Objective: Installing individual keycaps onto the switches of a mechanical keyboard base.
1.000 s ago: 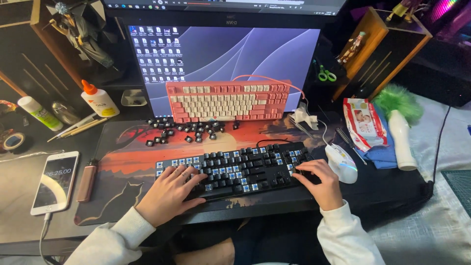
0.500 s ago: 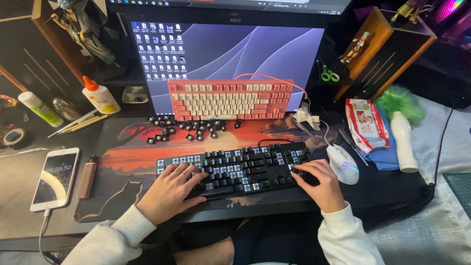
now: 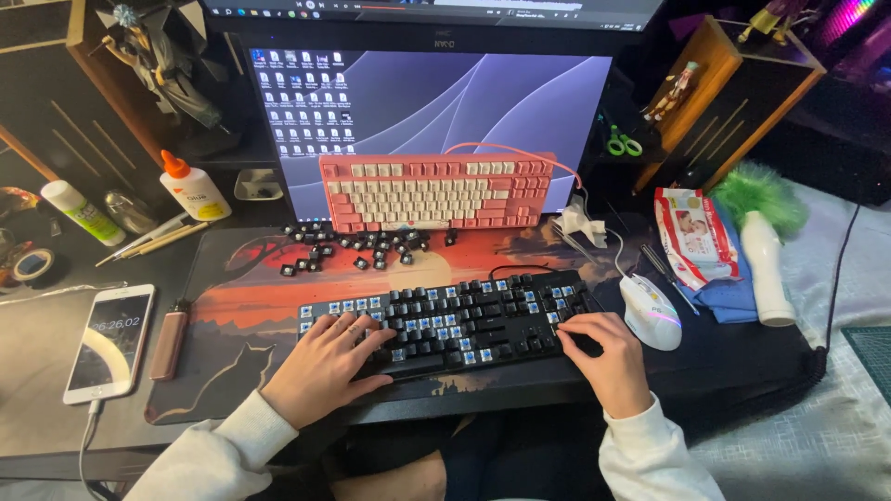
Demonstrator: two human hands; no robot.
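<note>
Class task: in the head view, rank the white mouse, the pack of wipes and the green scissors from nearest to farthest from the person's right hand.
From the right hand:
1. White mouse, just right of it on the mat.
2. Pack of wipes, farther right and back.
3. Green scissors, far back beside the monitor.

Both hands rest on the black keyboard.

A dark desk fills a dim room, lit mostly by the glow of a large monitor standing at its back edge. A wooden shelf unit sits at the right rear corner, another wooden frame at the left rear. Pink and green light shows in the far right corner. A pale grey cloth covers the surface to the right.
</note>
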